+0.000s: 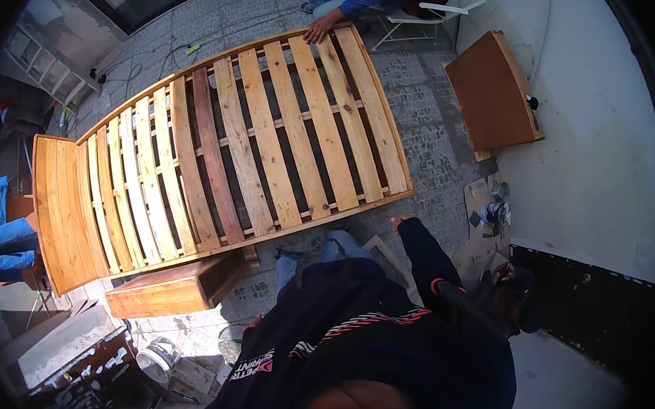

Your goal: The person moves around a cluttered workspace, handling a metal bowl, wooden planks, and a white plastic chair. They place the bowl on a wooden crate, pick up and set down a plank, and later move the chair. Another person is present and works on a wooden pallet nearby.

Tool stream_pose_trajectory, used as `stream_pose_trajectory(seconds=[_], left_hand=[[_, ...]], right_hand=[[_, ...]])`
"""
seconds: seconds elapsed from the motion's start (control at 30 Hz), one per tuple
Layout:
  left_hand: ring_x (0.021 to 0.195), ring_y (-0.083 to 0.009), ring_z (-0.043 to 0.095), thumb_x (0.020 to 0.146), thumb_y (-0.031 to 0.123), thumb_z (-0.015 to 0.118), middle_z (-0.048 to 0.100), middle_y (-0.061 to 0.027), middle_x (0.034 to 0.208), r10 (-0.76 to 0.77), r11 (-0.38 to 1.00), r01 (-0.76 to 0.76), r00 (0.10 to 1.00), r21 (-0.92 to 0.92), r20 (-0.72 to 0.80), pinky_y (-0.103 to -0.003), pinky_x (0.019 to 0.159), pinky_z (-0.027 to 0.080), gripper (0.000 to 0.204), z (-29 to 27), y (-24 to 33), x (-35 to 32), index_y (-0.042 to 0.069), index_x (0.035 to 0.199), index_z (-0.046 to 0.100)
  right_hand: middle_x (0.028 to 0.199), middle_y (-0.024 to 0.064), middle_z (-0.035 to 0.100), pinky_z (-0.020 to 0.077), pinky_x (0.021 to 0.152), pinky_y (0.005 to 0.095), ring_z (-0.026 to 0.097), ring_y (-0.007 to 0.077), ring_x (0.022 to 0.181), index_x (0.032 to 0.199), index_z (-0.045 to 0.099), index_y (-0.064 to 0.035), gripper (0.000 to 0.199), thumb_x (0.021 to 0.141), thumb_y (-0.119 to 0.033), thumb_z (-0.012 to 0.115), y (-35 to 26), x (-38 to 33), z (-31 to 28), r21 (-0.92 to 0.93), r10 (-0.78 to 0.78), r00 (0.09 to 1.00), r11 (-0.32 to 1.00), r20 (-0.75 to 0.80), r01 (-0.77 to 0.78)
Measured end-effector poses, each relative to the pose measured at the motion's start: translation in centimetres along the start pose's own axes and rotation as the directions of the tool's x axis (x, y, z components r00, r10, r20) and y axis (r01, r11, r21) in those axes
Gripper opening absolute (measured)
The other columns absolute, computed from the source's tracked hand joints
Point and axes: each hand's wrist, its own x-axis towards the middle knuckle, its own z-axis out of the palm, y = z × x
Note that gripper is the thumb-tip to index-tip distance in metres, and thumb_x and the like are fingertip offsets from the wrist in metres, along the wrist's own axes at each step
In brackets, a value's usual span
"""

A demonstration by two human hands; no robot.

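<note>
Standing at the near long side of a slatted wooden bed frame (pixel 240 145), right grip (pixel 398 223) just off its near right corner. Frame lies ahead and to the left of that grip; a slight gap to the near rail (pixel 319 221) seems to show. Fingers too small to read: cannot tell whether apart or together. Left grip (pixel 253 323) is low, mostly hidden by the dark top (pixel 439 349); state cannot be told either. Ahead and left of the right grip, across the frame, a co-worker's hand (pixel 322 29) lies on the far corner. Step in hand, as judged: positioning at the frame, no firm near-side hold evident. Next move, if a hold, would call for fingers wrapped around the rail, with support at the far corner. Materials: flat parallel slats (pixel 297 126), pale yellow wood, dark knots; one reddish-brown slat (pixel 213 151) among them. Headboard (pixel 68 217), well left of both grips: orange-brown planks, curve possibly lens bend. Left of the left grip, a wooden box (pixel 154 299), smooth orange front, darker side. Right of and beyond the right grip, grey patterned floor tiles (pixel 424 120).
</note>
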Motion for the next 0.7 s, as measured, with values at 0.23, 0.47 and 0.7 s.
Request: stream_pose_trajectory(seconds=[0.23, 0.47, 0.7], left_hand=[[0.093, -0.0300, 0.056, 0.078, 0.046, 0.056, 0.055, -0.0133, 0.111, 0.317, 0.539, -0.305, 0.937, 0.785, 0.147, -0.048, 0.078, 0.041, 0.052, -5.7, 10.8, 3.2, 0.015, 0.119, 0.047], [0.066, -0.0165, 0.058, 0.084, 0.037, 0.053, 0.061, -0.0041, 0.080, 0.301, 0.942, -0.299, 0.953, 0.152, 0.008, -0.031, 0.053, 0.043, 0.027, -11.1, 25.5, 3.3, 0.011, 0.094, 0.053], [0.090, -0.0176, 0.058, 0.088, 0.040, 0.041, 0.059, -0.0074, 0.108, 0.335, 0.858, -0.342, 0.938, 0.382, 0.088, -0.034, 0.066, 0.042, 0.042, -9.0, 31.5, 2.0, 0.011, 0.119, 0.044]], right_hand=[[0.073, 0.0073, 0.063, 0.0487, 0.062, 0.0313, 0.059, 0.0155, 0.064, 0.090, 0.057, -0.0043, 0.032, 0.082, -0.036, 0.056, 7.4, -2.6, -2.1, 0.543, 0.173, 0.985, 0.829, -0.023, -0.133], [0.066, 0.0034, 0.062, 0.0463, 0.059, 0.0332, 0.058, 0.0165, 0.059, 0.072, 0.063, -0.0099, 0.033, 0.082, -0.040, 0.054, 16.6, -14.8, 12.7, 0.624, 0.238, 0.948, 0.779, -0.209, -0.058], [0.079, 0.0076, 0.064, 0.0448, 0.072, 0.0401, 0.060, 0.0232, 0.076, 0.084, 0.067, -0.0114, 0.049, 0.082, -0.053, 0.042, 21.8, -23.1, 28.3, 0.035, 0.665, 0.745, 0.744, 0.053, -0.667]])
